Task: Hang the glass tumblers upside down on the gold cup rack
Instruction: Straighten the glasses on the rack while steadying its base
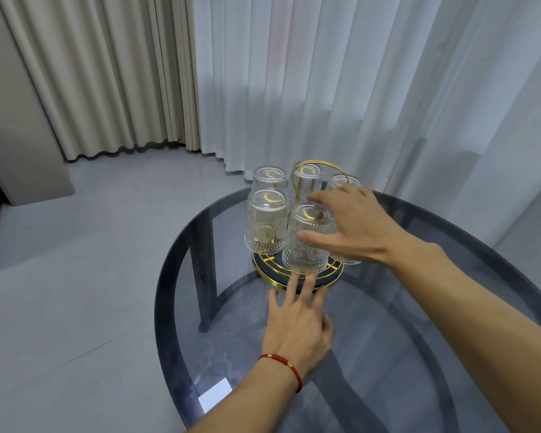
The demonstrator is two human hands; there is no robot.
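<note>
Head cam, looking down on a round smoked-glass counter (200, 354).

Rack: 1 gold cup rack (297, 278) at far side of counter, round dark base w/ gold rim, gold loop handle (320, 166) up top centre.

Tumblers: 5 visible, all ribbed clear glass, all upside down on rack pegs. Gold peg tips show through the upturned bottoms.
- far-left tumbler (269, 179)
- far-centre tumbler (306, 181), just behind the handle loop
- far-right tumbler (344, 182), mostly hidden by right hand
- near-left tumbler (265, 223)
- near-centre tumbler (306, 242), tilted outward a bit toward the camera

Glass rim seen under the right wrist approx (349, 260); can't tell whether it's the far-right tumbler's lower edge or a 6th.

Hands: 2, bare.
- right hand (353, 226): right grip spread loosely round the near-centre tumbler, thumb on the near side wall, fingers over its upturned bottom. Fingers curved but not clamped tight; contact looks light.
- left hand (297, 326): left grip open, flat, palm down on counter, holding nothing. Fingertips (294, 281) reach the gold rim of rack base, directly under the near-centre tumbler. Red cord bracelet (289, 367) w/ small gold beads on wrist.

Other: 1 small white card (214, 398) seen at near-left of counter; can't tell if on or under the glass. Dark counter legs show through the top. Beige curtain (91, 73) left, white sheer curtain (356, 73) behind rack. Grey tile floor (75, 260).
</note>
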